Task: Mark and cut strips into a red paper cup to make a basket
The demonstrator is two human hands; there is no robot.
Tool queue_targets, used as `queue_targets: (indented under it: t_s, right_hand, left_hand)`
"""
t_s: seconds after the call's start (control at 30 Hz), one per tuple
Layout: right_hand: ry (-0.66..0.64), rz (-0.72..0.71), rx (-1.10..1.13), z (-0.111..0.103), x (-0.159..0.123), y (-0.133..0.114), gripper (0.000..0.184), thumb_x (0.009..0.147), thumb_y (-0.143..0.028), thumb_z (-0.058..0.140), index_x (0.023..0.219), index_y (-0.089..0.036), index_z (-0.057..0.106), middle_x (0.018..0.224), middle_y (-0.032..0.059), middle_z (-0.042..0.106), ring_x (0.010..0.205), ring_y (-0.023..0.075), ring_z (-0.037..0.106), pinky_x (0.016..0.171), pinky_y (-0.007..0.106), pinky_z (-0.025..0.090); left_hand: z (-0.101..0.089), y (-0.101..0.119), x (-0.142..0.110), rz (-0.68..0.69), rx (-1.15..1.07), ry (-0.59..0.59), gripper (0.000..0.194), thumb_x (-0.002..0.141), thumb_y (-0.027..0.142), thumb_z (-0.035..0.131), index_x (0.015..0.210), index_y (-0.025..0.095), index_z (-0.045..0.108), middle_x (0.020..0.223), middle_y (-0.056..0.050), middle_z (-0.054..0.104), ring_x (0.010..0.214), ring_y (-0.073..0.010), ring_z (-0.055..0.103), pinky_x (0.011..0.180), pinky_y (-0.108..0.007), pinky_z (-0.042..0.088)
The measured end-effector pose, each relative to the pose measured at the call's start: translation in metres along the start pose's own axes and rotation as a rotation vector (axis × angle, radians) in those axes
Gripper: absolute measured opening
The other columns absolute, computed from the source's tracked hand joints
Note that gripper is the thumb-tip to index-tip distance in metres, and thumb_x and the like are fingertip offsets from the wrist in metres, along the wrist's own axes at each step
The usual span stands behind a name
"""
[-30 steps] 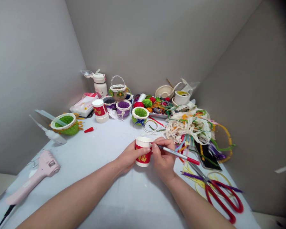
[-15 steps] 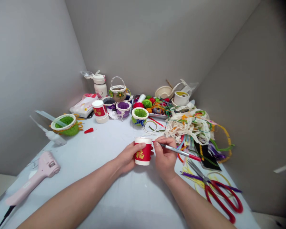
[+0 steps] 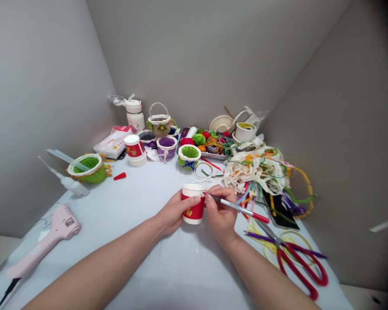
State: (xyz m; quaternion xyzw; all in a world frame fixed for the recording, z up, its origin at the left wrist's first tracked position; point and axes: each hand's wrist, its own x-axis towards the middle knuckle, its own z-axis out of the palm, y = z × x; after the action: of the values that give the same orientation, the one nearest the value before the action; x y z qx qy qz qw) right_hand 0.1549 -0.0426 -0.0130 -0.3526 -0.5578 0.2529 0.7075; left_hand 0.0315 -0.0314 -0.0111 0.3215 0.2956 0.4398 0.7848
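A red and white paper cup with gold print stands upright in my left hand, whose thumb lies across its front. My right hand pinches a marker pen with a grey barrel and red end. Its tip is at the cup's right side, close below the rim; I cannot tell whether it touches. A red pen cap lies to the left on the table. Just beyond the cup sits a small green basket with a white rim and blue bow.
Red-handled scissors lie at right, near a phone and a heap of lace. At left are a pink glue gun and a green basket. Stacked cups and a yarn tray stand behind.
The cup has turned a little, so its gold print shows further left. My right hand and the pen have shifted slightly left, bringing the tip closer to the cup's side.
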Motion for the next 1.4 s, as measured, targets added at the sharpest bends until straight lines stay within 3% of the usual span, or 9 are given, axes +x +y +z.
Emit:
queue_targets:
  t_s: [1.4]
  right_hand:
    - [0.021,0.039,-0.073,-0.0028,-0.0014,0.0041,0.012,0.087,-0.017,0.058,0.085,-0.024,0.048,0.075,-0.002,0.056,0.064,0.013,0.055,0.052,0.025,0.044]
  left_hand:
    - [-0.0029,-0.0023,-0.0001,0.0,0.081,0.007,0.049,0.069,0.029,0.083,0.113,0.014,0.066,0.119,-0.013,0.07,0.104,-0.0238,0.064,0.092,-0.033,0.046]
